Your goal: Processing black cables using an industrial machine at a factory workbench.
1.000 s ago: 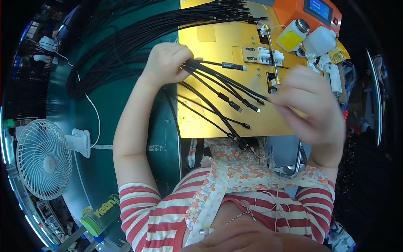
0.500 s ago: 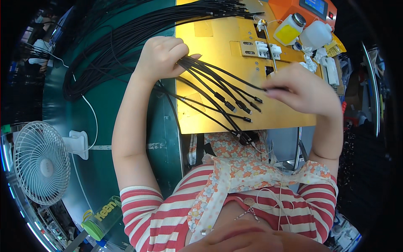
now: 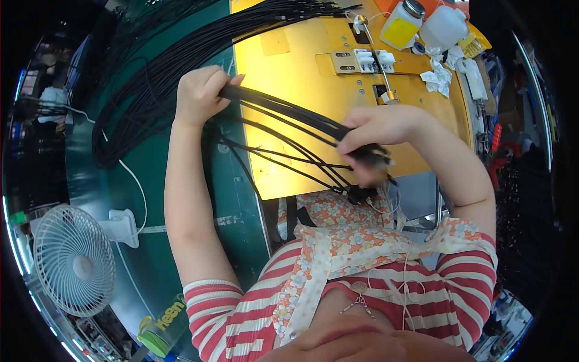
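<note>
My left hand (image 3: 204, 93) is closed round a bundle of black cables (image 3: 283, 108), above the left edge of the gold metal plate (image 3: 289, 66). The bundle runs taut to my right hand (image 3: 377, 136), whose fingers wrap it just short of the connector ends; motion blurs the fingertips there. Below it, a few loose black cables (image 3: 295, 148) cross the plate's near corner, and their connectors gather by the apron. A large coil of black cables (image 3: 136, 114) lies on the green table to the left, its ends stretching over the plate's far edge.
A white fan (image 3: 75, 259) stands at the left on the green table (image 3: 157, 199), near a clear bottle with a green lid (image 3: 154, 344). Toward the back right are a yellow-labelled bottle (image 3: 402, 25), a white jug (image 3: 444, 29), crumpled tissue (image 3: 437, 78) and a metal-rod fixture (image 3: 377, 57).
My right hand has moved left and closed round the bundle's fanned-out ends, drawing them together. My left hand has shifted slightly left and down, still gripping the cables. The whole view has shifted a little.
</note>
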The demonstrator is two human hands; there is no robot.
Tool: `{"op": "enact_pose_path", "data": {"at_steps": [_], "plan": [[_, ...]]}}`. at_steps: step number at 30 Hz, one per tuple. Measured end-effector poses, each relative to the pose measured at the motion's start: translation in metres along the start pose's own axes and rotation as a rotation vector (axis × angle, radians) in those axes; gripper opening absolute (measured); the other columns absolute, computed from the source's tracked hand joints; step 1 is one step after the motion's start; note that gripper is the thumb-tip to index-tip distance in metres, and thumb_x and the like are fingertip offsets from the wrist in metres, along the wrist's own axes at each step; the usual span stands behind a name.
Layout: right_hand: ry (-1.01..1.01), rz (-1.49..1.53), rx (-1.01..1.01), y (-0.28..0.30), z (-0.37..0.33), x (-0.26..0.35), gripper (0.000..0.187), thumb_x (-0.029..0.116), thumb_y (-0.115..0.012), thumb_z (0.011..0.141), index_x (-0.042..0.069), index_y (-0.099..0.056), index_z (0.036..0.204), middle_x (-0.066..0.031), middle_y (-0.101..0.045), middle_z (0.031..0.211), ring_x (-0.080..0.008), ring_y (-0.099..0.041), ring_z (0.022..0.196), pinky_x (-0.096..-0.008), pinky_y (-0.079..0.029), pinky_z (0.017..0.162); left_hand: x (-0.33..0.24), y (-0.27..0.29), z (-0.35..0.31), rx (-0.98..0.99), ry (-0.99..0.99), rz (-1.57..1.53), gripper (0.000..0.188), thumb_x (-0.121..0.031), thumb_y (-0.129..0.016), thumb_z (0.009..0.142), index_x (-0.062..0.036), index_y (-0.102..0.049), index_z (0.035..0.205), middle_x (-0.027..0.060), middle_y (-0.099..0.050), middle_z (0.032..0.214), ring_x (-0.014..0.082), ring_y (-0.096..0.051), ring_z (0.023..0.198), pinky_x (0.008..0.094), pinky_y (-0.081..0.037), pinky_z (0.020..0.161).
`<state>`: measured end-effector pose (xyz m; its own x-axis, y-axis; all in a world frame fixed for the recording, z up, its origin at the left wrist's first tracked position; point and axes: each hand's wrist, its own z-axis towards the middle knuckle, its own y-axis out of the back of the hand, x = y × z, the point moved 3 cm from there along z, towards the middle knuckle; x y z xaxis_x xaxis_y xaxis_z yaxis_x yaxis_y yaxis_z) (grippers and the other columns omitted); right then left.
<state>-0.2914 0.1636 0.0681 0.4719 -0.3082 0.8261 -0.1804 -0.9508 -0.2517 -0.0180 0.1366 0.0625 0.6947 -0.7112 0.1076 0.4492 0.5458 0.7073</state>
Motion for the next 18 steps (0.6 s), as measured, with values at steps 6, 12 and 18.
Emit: {"op": "enact_pose_path", "data": {"at_steps": [6,12,18], "plan": [[-0.018,0.246,-0.380,0.014,-0.030,-0.013,0.025,0.021,-0.056,0.088,-0.001,-0.058,0.077,-0.0064,-0.055,0.053,-0.0135,-0.044,0.033,-0.0273,-0.037,0.036,-0.050,-0.023,0.040,0.269,0.175,-0.156,0.020,-0.013,-0.073,0.071,-0.0072,-0.057,0.082,0.0075,-0.057,0.073,0.0228,-0.059,0.067,0.0333,-0.047,0.058],[0.207,0.334,-0.373,0.010,-0.058,-0.013,0.031,0.027,-0.057,0.093,-0.001,-0.059,0.081,-0.0046,-0.055,0.059,-0.0106,-0.046,0.040,-0.0247,-0.037,0.038,-0.126,-0.045,0.087,0.316,0.096,-0.439,0.033,-0.004,-0.069,0.069,-0.0057,-0.058,0.100,0.0099,-0.060,0.085,0.0282,-0.062,0.074,0.0355,-0.051,0.065],[0.189,0.043,-0.789,0.007,-0.123,-0.027,0.012,0.010,-0.064,0.087,0.001,-0.065,0.095,-0.0067,-0.059,0.078,-0.0097,-0.056,0.053,-0.0234,-0.047,0.045,-0.111,-0.044,0.093,0.495,0.132,-0.319,0.026,-0.005,-0.068,0.071,-0.0074,-0.060,0.096,0.0069,-0.063,0.080,0.0273,-0.063,0.069,0.0361,-0.051,0.059]]}}
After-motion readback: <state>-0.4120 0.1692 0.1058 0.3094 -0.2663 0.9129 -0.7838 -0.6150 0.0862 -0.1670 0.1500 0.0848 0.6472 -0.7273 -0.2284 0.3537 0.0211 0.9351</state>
